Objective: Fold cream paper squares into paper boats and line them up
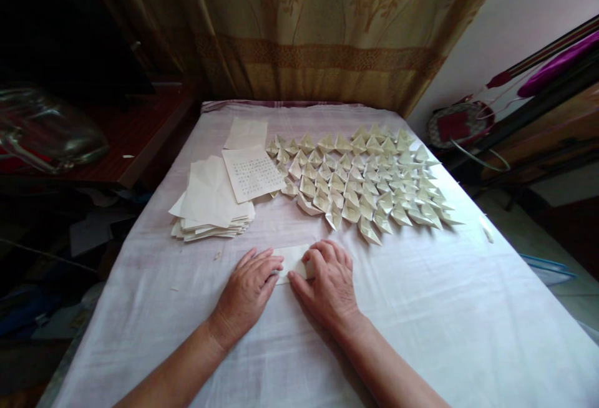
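Observation:
A small folded sheet of paper (292, 261) lies flat on the white cloth between my hands. My left hand (253, 280) rests on its left end, fingers stretched out and lying flat. At the right end, my right hand (331, 277) has its fingers curled over the paper, with the thumb at the near edge. Beyond my hands, many folded paper boats (353, 177) stand in close rows. Left of them sits a stack of loose paper sheets (210, 199). One sheet covered in writing (254, 174) overlaps the stack and the nearest boats.
A white cloth (421, 308) covers the table. Another blank sheet (246, 132) lies at the back. A patterned curtain (318, 15) hangs behind the table. On the left, a clear glass vessel (51, 127) stands on a dark red wooden surface. A bag (461, 124) is at the right.

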The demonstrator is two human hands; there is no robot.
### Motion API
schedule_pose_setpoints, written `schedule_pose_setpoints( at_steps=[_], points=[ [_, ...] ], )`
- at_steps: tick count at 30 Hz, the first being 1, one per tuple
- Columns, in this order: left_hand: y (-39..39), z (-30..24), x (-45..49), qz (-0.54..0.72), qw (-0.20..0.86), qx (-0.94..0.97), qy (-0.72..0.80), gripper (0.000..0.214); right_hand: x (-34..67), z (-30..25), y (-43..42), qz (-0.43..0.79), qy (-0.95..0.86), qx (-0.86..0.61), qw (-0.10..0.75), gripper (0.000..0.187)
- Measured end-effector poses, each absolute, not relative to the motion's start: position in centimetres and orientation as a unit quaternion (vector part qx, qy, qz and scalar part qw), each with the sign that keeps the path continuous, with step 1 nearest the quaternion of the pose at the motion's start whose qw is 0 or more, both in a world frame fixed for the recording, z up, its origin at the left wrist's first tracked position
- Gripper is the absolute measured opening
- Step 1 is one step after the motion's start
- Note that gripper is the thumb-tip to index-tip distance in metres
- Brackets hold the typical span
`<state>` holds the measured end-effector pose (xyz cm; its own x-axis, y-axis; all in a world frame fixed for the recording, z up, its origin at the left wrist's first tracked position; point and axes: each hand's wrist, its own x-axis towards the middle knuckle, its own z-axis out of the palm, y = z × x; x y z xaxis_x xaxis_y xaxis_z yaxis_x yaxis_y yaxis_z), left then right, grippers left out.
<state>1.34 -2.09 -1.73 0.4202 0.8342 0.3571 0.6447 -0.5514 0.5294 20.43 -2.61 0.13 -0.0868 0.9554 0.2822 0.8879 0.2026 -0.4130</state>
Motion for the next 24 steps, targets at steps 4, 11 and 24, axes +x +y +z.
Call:
schedule_pose_setpoints(
  at_steps=[4, 11, 24],
  points=[
    [-2.0, -1.8, 1.2, 0.299, 0.158, 0.829, 0.445, 0.021, 19.4, -0.4, -2.9, 0.062, -0.723, -0.636, 0.260, 0.026],
    [-1.9, -1.6, 1.0, 0.285, 0.168, 0.833, 0.443, 0.018, 21.7, -1.0, -3.6, 0.082, -0.721, -0.638, 0.259, 0.024],
    [-2.4, -1.3, 1.0, 0.220, 0.113, 0.877, 0.412, 0.038, 23.2, -0.8, -3.9, 0.097, -0.816, -0.524, 0.222, 0.044]
  ],
)
